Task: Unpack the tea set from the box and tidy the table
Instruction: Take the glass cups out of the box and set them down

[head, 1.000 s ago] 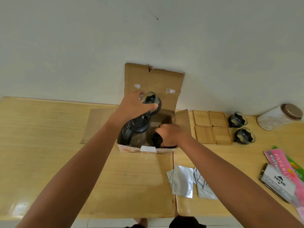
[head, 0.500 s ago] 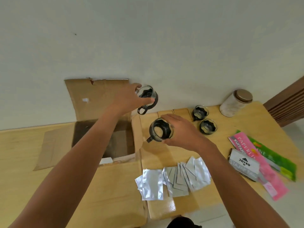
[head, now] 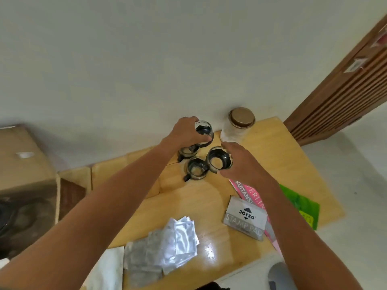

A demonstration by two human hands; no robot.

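Left hand grips one cup; right hand grips another. Lower both gently (glass chips), clear of the two cups standing there.

Both forearms are bare from the lower edge of the view up to the wrists, with no sleeve or cuff showing on either. The left hand is bare: no glove, no ring or band on the fingers that show, and no watch or bracelet at its wrist. The right hand is bare as well, its wrist equally plain. The thumbnail of the left hand looks short and unpainted; the other nails are too small or too turned away to judge
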